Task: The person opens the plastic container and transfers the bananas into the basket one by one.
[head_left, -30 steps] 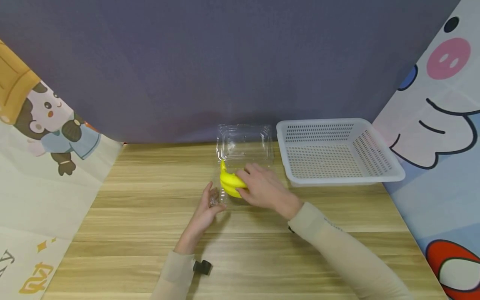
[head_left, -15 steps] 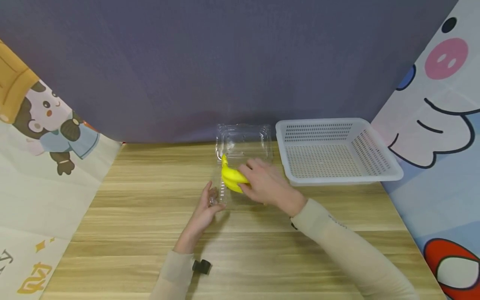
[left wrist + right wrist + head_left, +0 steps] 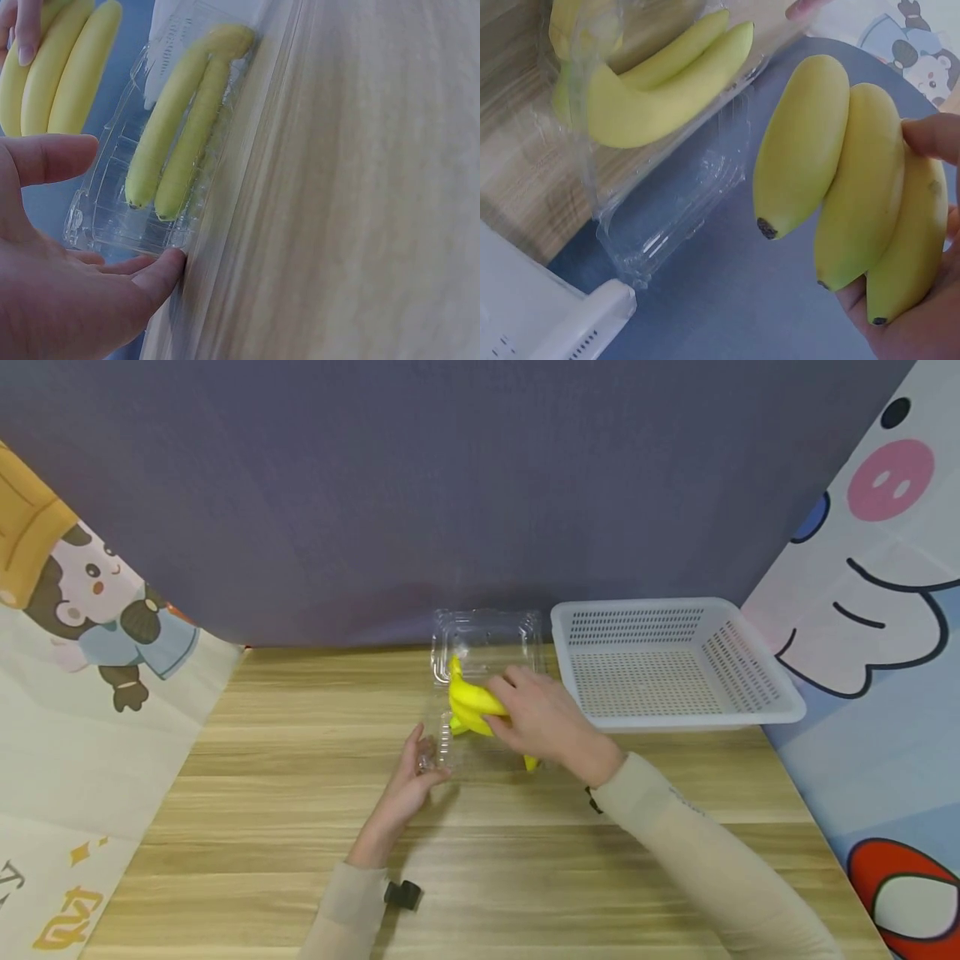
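My right hand point(image 3: 542, 714) grips a bunch of three yellow bananas point(image 3: 825, 150), held above a clear plastic clamshell box point(image 3: 97, 202). In the head view the held bunch point(image 3: 472, 702) points its stem toward the back wall. Inside the box lies a second bunch of bananas point(image 3: 180, 127), best seen in both wrist views; from the head only its ends show beneath the right hand. The box's lid point(image 3: 491, 639) stands open at the back. At the box's near left corner my left hand point(image 3: 405, 785) touches the plastic with spread, extended fingers.
A white perforated plastic basket point(image 3: 645, 685) stands right of the box, with nothing seen inside. Both rest on a wooden table point(image 3: 300, 827). A dark blue-grey panel point(image 3: 480, 510) rises behind, and cartoon-printed sheets flank both sides.
My right hand has lifted the bunch upward and slightly right, toward the back. Bananas in the box have come into view beneath it. The left hand has stayed in place.
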{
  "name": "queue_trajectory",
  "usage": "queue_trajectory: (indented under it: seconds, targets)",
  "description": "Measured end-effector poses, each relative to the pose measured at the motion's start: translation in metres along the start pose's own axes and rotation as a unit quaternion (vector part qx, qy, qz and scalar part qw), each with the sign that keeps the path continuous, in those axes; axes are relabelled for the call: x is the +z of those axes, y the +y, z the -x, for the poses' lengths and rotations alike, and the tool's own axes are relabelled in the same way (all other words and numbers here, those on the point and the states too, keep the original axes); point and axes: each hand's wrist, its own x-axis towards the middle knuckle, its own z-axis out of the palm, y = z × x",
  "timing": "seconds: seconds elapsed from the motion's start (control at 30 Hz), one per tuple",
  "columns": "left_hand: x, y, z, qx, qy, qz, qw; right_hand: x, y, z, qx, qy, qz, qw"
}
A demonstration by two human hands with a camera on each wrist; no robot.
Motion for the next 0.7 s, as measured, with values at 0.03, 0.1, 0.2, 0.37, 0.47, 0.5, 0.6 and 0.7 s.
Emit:
queue_trajectory:
  seconds: [0.03,0.1,0.2,0.37,0.47,0.5,0.6,0.7]
  targets:
    - [0.000,0.000,0.000,0.001,0.000,0.001,1.0000,-0.001,0.001,0.000,0.003,0.002,-0.001,1.000]
    - [0.000,0.000,0.000,0.002,0.000,0.004,1.0000,-0.004,0.003,0.000,0.009,0.006,-0.001,1.000]
    - [0.001,0.000,0.000,0.003,0.001,0.006,1.0000,-0.008,0.007,0.001,0.017,0.009,-0.004,1.000]
    - [0.001,0.001,0.000,0.001,0.002,0.010,0.9999,-0.014,0.014,0.002,0.035,0.010,-0.007,0.999]
    - [0.001,0.001,0.000,0.001,0.003,0.010,0.9999,-0.018,0.019,0.002,0.048,0.014,-0.010,0.999]
    - [0.000,0.001,0.000,0.002,0.003,0.009,1.0000,-0.020,0.020,0.003,0.052,0.017,-0.011,0.998]
    - [0.001,0.000,0.000,0.003,0.003,0.006,1.0000,-0.023,0.024,0.005,0.062,0.028,-0.017,0.998]
    - [0.001,0.000,0.000,0.004,0.002,0.005,1.0000,-0.027,0.028,0.007,0.070,0.044,-0.020,0.996]
